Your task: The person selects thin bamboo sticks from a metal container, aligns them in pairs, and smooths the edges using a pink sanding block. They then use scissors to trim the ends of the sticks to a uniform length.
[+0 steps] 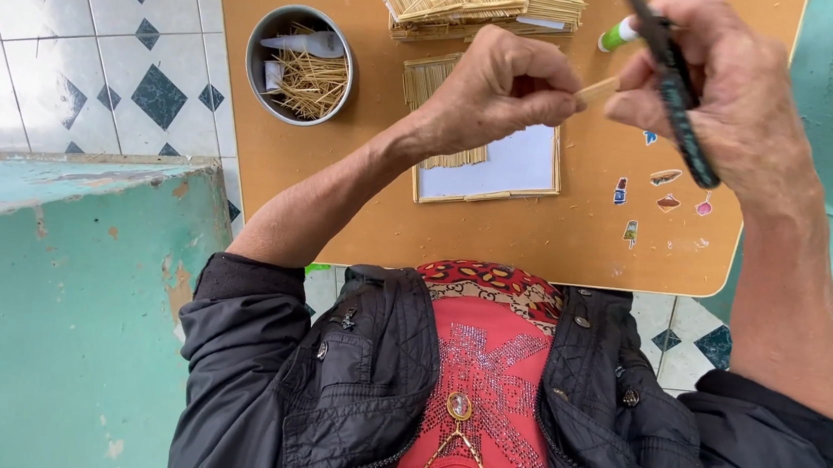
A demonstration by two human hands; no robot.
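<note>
Pale wooden stick (598,89) — pinched between left hand (495,85) fingertips and right hand (721,85), above the tan board (339,197). Right fingers also curl round dark scissors (675,86). Best held steady, near the white card (503,166) — a judgement only.

Head camera, close, straight down over table (272,166)

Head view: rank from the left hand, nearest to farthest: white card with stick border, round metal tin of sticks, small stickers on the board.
From the left hand:
1. White card with stick border, directly below the hand.
2. Small stickers, to the right on the tan board, under the right hand.
3. Round metal tin of sticks, far left of the board.
</note>
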